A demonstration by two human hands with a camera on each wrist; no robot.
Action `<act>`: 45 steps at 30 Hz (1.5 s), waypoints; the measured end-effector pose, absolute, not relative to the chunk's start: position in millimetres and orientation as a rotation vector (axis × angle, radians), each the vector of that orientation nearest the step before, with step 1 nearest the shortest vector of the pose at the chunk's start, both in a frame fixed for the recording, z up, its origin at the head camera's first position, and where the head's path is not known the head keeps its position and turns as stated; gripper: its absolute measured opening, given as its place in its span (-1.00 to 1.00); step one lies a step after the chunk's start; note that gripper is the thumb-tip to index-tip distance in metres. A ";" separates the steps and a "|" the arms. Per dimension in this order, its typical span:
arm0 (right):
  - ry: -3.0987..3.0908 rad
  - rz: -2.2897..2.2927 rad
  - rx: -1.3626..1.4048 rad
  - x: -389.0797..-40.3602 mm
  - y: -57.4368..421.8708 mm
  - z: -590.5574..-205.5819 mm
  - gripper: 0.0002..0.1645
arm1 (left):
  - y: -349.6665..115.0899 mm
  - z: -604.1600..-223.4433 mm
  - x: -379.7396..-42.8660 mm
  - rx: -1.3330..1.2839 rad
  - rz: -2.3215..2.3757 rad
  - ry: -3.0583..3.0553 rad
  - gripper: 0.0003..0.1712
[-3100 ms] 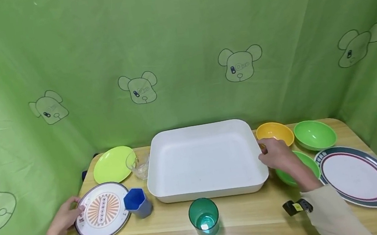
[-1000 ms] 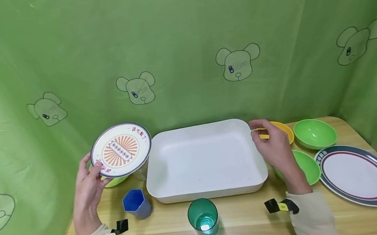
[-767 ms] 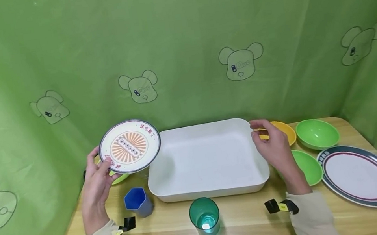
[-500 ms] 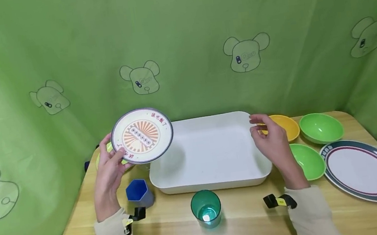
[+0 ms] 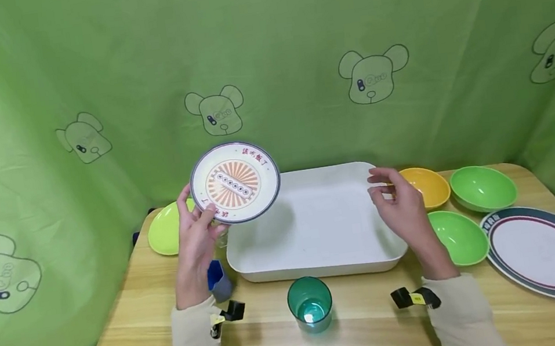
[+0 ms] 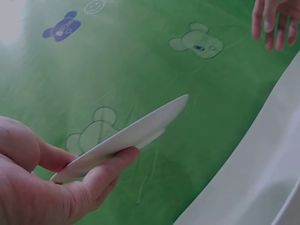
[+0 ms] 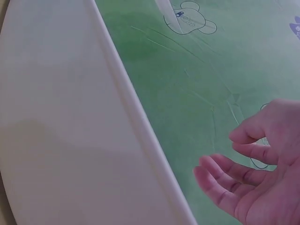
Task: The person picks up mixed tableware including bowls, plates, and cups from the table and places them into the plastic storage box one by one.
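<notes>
Pinching the patterned plate (image 5: 235, 182) in the left hand (image 5: 195, 239), tilted, up by the far-left corner of the white tray (image 5: 333, 221); curling the right hand (image 5: 401, 204) loosely, holding nothing, just off its right rim!

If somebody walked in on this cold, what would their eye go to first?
Probably the sunburst plate, held tilted in the left hand at the left end of the big white tray. After that, perhaps the green cup on the tray's near side, and the orange bowl and two green bowls to the tray's right.
</notes>
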State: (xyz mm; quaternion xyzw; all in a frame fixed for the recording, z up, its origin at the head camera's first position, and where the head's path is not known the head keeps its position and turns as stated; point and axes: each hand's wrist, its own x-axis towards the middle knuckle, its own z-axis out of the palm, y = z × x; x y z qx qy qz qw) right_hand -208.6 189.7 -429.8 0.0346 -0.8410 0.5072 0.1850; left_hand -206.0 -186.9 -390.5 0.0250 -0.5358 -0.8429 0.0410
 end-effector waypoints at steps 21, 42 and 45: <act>-2.363 1.716 0.181 -212.8 168.1 -432.6 -0.32 | -150.2 -401.7 -208.3 0.044 -2.776 -1.573 -0.18; -2.374 2.022 0.134 -224.0 152.0 -421.7 -0.23 | -125.9 -415.9 -210.3 -0.009 -2.899 -1.629 -0.27; -2.381 2.040 0.109 -224.0 152.2 -421.9 -0.22 | -123.5 -416.2 -210.7 -0.017 -2.906 -1.644 -0.28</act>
